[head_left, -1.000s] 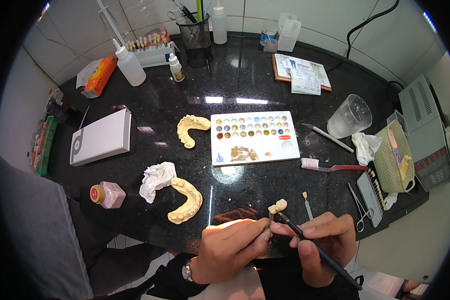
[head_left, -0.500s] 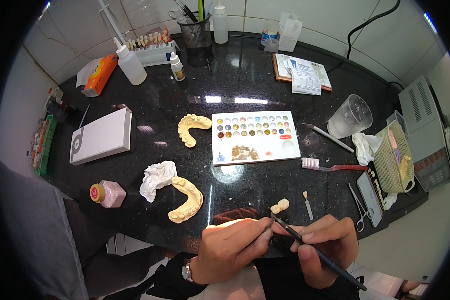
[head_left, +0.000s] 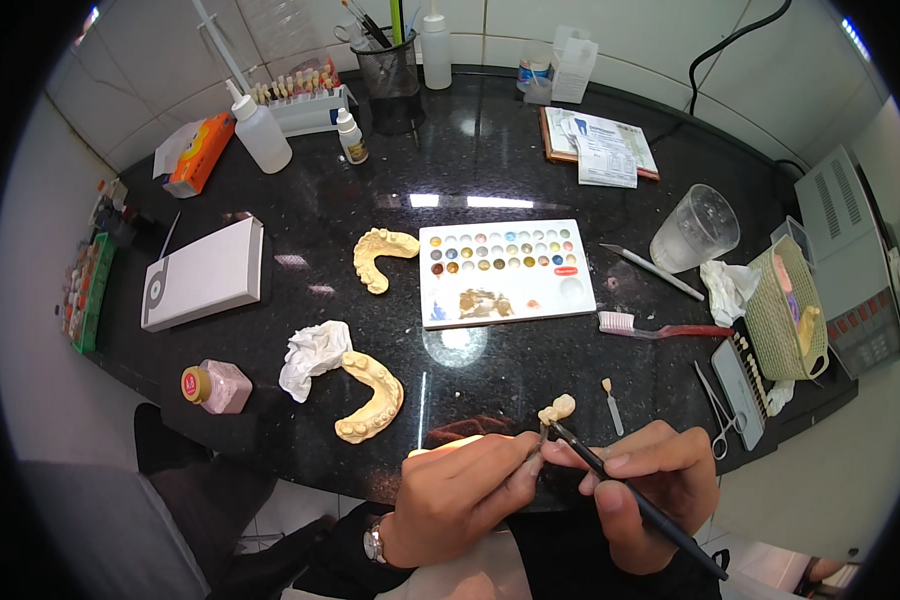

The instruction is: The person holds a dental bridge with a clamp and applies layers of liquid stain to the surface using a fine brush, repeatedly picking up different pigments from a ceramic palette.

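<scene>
A tooth-coloured dental bridge (head_left: 557, 409) is raised over the dark counter just beyond my fingertips. My left hand (head_left: 470, 495) is closed, thumb against fingers, round a thin metal holder (head_left: 544, 433) whose tip meets the bridge; the rest of the holder is hidden in the hand. Between the fingers and thumb of my right hand (head_left: 660, 490) slants a black-handled brush (head_left: 660, 515), its tip at the lower right side of the bridge. A finger of the right hand rests close against the left fingertips. The white palette (head_left: 510, 275) with colour wells lies beyond both hands.
Two plaster dental casts (head_left: 372, 400) and crumpled tissue (head_left: 315, 358) lie left. A shade tab (head_left: 612, 405), toothbrush (head_left: 660, 329), knife-like tool (head_left: 655, 273), scissor-handled clamp (head_left: 715, 412) and shade guide (head_left: 735, 395) lie right. A plastic cup (head_left: 695, 230) and woven basket (head_left: 788, 312) stand beyond.
The brush tip has shifted slightly up against the bridge. Both hands keep their grips. The whole view has moved slightly.
</scene>
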The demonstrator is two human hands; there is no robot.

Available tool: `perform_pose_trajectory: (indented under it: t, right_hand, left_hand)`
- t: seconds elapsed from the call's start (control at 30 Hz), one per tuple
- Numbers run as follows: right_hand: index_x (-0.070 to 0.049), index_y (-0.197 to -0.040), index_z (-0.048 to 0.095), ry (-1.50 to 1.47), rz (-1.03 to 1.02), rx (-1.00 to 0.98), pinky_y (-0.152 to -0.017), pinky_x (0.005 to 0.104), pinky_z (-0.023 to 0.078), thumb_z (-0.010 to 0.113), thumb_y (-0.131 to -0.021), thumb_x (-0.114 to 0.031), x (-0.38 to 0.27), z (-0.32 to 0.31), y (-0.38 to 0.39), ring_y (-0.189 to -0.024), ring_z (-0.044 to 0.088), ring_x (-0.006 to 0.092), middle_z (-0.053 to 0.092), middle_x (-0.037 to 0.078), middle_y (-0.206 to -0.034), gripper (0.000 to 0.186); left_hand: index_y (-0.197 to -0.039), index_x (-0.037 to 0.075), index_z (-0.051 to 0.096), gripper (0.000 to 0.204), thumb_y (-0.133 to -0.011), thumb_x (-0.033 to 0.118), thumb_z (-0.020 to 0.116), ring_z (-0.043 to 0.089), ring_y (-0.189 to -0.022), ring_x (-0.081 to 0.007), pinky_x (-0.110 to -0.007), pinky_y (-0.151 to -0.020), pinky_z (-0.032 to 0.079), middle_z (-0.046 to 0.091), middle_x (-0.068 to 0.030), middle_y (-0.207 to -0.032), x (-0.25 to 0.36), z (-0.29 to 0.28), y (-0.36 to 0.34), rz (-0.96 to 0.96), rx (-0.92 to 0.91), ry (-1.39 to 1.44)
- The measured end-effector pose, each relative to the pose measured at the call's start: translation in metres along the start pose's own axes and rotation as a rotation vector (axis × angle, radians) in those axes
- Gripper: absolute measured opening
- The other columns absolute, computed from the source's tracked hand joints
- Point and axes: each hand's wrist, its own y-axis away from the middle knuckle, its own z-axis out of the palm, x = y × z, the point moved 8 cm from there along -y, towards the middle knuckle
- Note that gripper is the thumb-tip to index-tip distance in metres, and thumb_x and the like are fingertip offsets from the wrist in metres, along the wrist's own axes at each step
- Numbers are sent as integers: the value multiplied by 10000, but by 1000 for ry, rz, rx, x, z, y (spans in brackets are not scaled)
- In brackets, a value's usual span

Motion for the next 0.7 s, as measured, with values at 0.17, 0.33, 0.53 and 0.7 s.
perform_pose_trajectory:
  t: [0.17, 0.33, 0.53, 0.7]
  right_hand:
    - [37, -912, 419, -51, -62, -28, -689, 297, 550, 582, -837, -56, 4, -2, 5, -594, 553, 119, 509, 136, -744, 202]
    - [32, -902, 423, -62, 29, 102, -664, 269, 542, 585, -829, -49, 0, -5, 1, -597, 539, 109, 504, 133, -739, 196]
    - [25, -904, 422, -79, 17, 62, -600, 207, 496, 602, -820, -63, 3, -6, 5, -564, 486, 81, 498, 122, -730, 218]
    - [28, -913, 426, -5, -14, 82, -605, 199, 499, 605, -822, -71, 0, -8, 4, -560, 478, 79, 499, 120, -733, 224]
  left_hand:
    - [-915, -12, 628, 189, -743, 46, 680, 626, -600, -187, -261, -515, 499, 633, -77, -748, 0, -1, 1, -12, 3, 4]
    - [-914, -16, 629, 183, -749, 47, 676, 626, -597, -189, -263, -514, 498, 631, -85, -744, 0, 1, 2, -23, 11, 18]
    - [-922, -25, 631, 184, -759, 50, 671, 624, -582, -192, -273, -511, 494, 626, -93, -721, -3, 0, 3, -33, 19, 52]
    - [-925, -31, 632, 181, -771, 58, 667, 616, -560, -186, -266, -499, 481, 619, -95, -694, -4, 3, 1, -57, -32, 67]
